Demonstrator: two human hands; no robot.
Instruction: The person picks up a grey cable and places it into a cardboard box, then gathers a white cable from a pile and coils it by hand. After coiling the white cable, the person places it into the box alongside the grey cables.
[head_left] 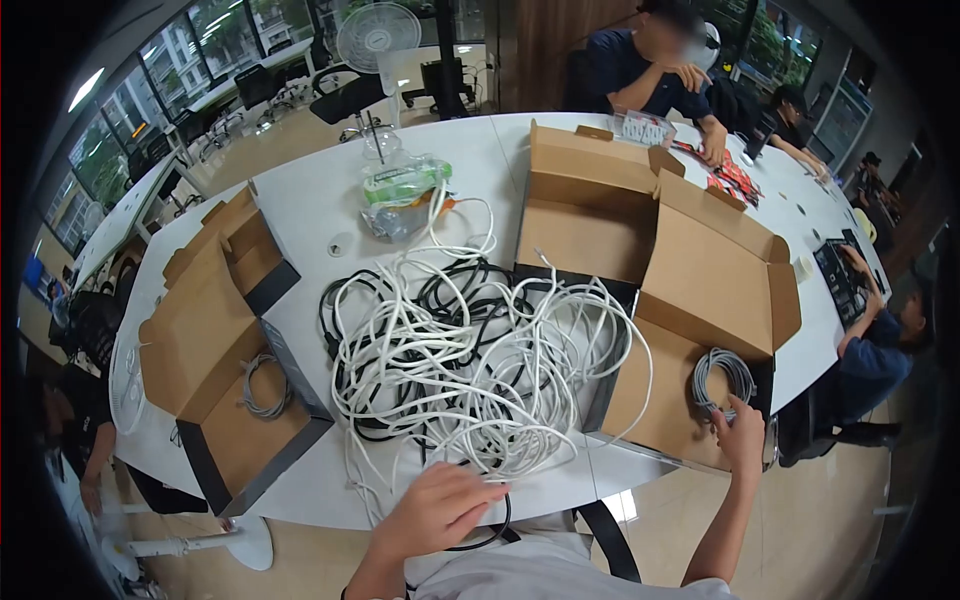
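In the lower middle, my left hand (438, 508) hovers at the near edge of a big tangle of white cables (455, 375), its fingers loosely stretched to the right and slightly blurred. Nothing shows in it. Black cables (465, 290) run through the same heap. To the right, my right hand (741, 436) reaches into an open cardboard box (655, 385), thumb and fingers closed on the lower edge of a coiled grey cable (722, 375). Another grey cable coil (265, 386) lies in the open box (235, 450) on the left.
Two more open boxes stand farther back, one at left (250, 250) and one at right (585, 230). A green-labelled plastic package (405, 185) sits behind the tangle. Across the white table (470, 140), a person (640, 75) sits by red packets (735, 180). Other people are at the right.
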